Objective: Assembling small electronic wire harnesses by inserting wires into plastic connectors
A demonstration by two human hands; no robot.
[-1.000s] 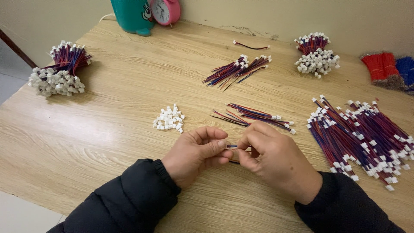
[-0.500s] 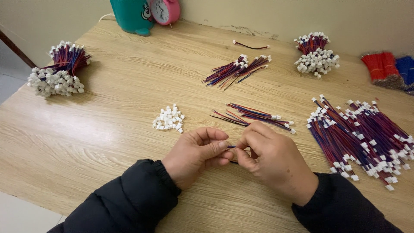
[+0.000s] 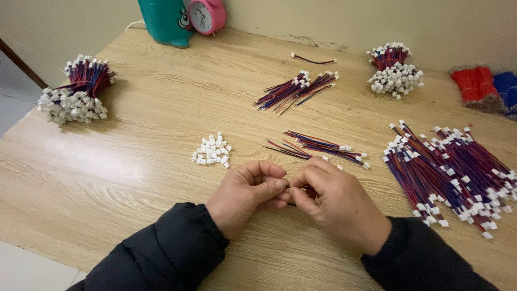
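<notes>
Table (image 3: pixel 161 108): light wood grain, carries everything listed below.

Large loose heap of red-and-blue wire leads (image 3: pixel 458 172) with white plugs: right side of the table, well apart from the hands.

Bundled leads with white connector cluster (image 3: pixel 75 94): far left, near the table edge.

Second bundled cluster (image 3: pixel 393 70): far right rear, near the wall.

Teal container (image 3: pixel 164 19) and pink alarm clock (image 3: pixel 207 15): rear edge, touching or just beside each other.

Red brush-like bundle (image 3: pixel 476 86) and blue bundle (image 3: pixel 506 86): far right rear.

Left hand (image 3: pixel 245 196), dark padded sleeve: grip clenched, thumb and forefinger pinching one end of a thin wire piece (image 3: pixel 291 188).

Right hand (image 3: pixel 334 202), dark sleeve: grip pinched shut on the same wire piece; the fingertips of both hands meet over the table's front centre. The piece is mostly hidden between them.

Small fan of leads (image 3: pixel 296 89): centre rear.

Short row of leads (image 3: pixel 318 146): just beyond the hands.

Pile of loose white connector housings (image 3: pixel 211 151): near the left hand.

Single lead (image 3: pixel 312 59): rear centre, alone.
</notes>
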